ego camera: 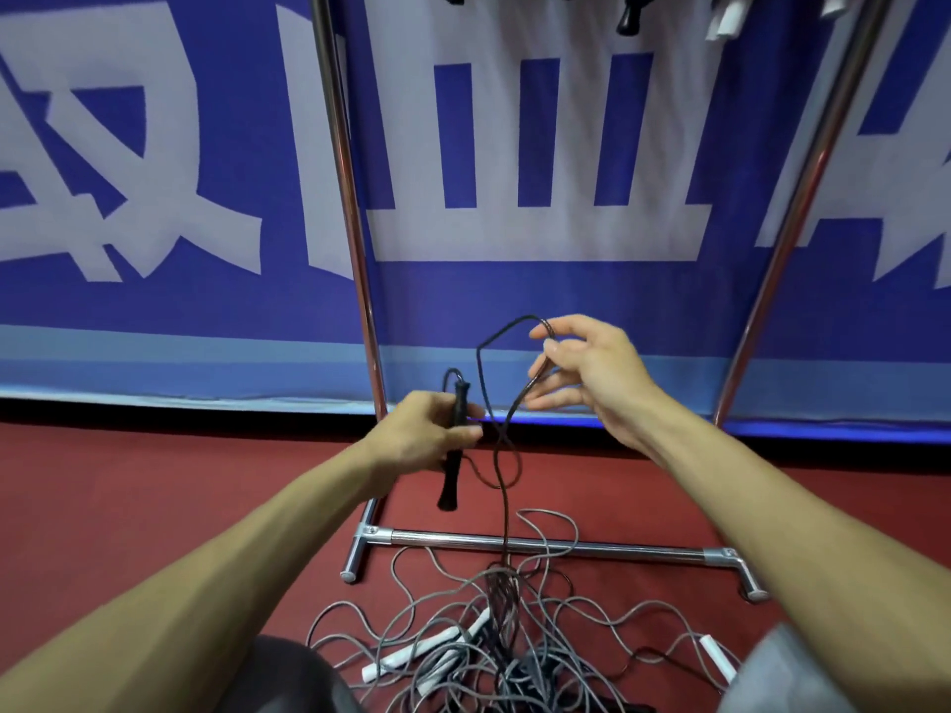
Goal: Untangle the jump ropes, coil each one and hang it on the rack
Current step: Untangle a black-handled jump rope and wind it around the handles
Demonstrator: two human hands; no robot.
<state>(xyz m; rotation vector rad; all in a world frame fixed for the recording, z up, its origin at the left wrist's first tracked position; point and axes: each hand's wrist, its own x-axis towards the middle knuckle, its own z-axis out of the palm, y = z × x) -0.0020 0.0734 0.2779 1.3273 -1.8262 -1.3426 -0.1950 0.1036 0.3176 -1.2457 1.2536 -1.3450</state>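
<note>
Left hand (422, 437) held at mid-frame, grip closed tight round the middle of a black handle (452, 481); handle roughly upright, its butt end poking out below the fist and its top end above the fingers. The black rope (478, 352) came out of the handle top in a tight bend. Right hand (592, 367) up and to the right, well apart from the left; grip narrow, thumb and forefinger pinching the black rope at the crown of a loop, the other three fingers spread loose and straight below it, the rope's falling strand crossing in front of them. From that pinch the rope ran in two strands that crossed just beside the left hand, then one strand dropped straight down over the rack's (643, 552) chrome base bar into the tangle (494, 640) on the red floor (154, 481). Tangle lay in front of the rack base: grey and dark cords looped over each other, several white handles (411, 657) mixed in. Rack uprights stood against a blue banner (180, 311) with white characters. At the top edge, a hung black handle (630, 15) and white ones (725, 20) showed only in part.
</note>
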